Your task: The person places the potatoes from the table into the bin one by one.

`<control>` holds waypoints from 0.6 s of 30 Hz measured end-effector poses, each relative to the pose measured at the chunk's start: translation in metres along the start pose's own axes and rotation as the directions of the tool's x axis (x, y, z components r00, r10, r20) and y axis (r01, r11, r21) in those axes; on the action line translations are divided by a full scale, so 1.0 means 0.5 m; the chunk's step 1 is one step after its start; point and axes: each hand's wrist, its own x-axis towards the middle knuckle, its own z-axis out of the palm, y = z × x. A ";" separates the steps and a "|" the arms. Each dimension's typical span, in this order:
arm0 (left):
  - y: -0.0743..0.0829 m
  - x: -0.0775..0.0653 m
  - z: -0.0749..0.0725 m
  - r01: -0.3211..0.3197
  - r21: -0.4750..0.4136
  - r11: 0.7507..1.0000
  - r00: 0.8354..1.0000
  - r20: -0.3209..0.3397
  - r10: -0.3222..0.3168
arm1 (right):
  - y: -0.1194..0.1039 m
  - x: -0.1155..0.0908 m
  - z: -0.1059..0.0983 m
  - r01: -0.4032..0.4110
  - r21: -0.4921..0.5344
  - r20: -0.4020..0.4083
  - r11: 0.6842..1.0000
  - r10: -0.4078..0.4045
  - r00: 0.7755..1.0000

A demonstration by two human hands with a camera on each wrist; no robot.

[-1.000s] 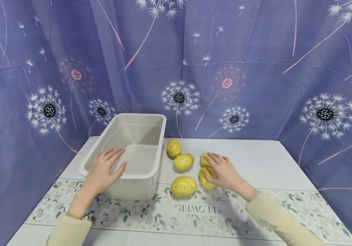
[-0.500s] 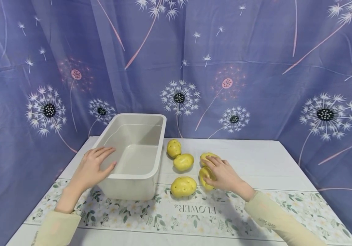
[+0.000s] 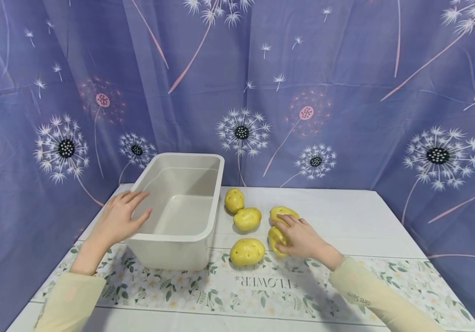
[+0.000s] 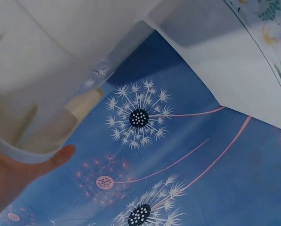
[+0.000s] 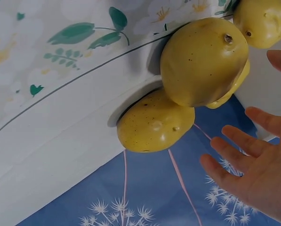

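Observation:
A pale grey plastic bin [image 3: 175,254] stands on the left of the table, its inside bare. My left hand [image 3: 117,219] is at its left rim, fingers extended over the edge and thumb apart from them. The left wrist view has the thumb [image 4: 62,154] right at the rim. Several yellow potatoes lie right of the bin. Over the right pair, my right hand [image 3: 305,240] hovers with spread fingers. It overlaps the nearer potato [image 3: 276,237]; the farther potato [image 3: 283,213] shows beyond the fingertips. In the right wrist view, a gap separates the fingers [image 5: 232,155] from the potatoes [image 5: 154,122].
Three more potatoes lie between bin and right hand: a front potato [image 3: 247,252], a middle potato [image 3: 247,219] and a back potato [image 3: 234,200]. A white cloth with a floral band [image 3: 187,290] covers the table. A blue dandelion curtain [image 3: 262,92] encloses the back and sides.
My left hand has moved left from above the bin's near corner to its left rim. The right hand has shifted only slightly over the potatoes.

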 end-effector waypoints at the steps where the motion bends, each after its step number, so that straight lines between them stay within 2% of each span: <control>1: 0.000 0.002 0.000 0.014 0.001 1.000 1.000 0.020 -0.014 | 0.000 0.000 0.001 0.003 -0.007 0.005 1.000 -0.003 1.000; 7: 0.003 0.011 -0.001 0.090 -0.022 0.996 0.984 0.154 -0.085 | -0.001 0.000 -0.001 -0.005 -0.006 0.053 1.000 0.005 0.999; 14: 0.002 0.015 -0.001 0.160 -0.055 0.986 0.937 0.323 -0.134 | 0.002 0.001 0.001 -0.017 0.002 0.100 1.000 0.017 0.995; 18: 0.000 0.015 0.002 0.170 -0.063 0.983 0.921 0.364 -0.136 | 0.005 0.001 0.005 -0.015 0.009 0.104 1.000 0.014 0.994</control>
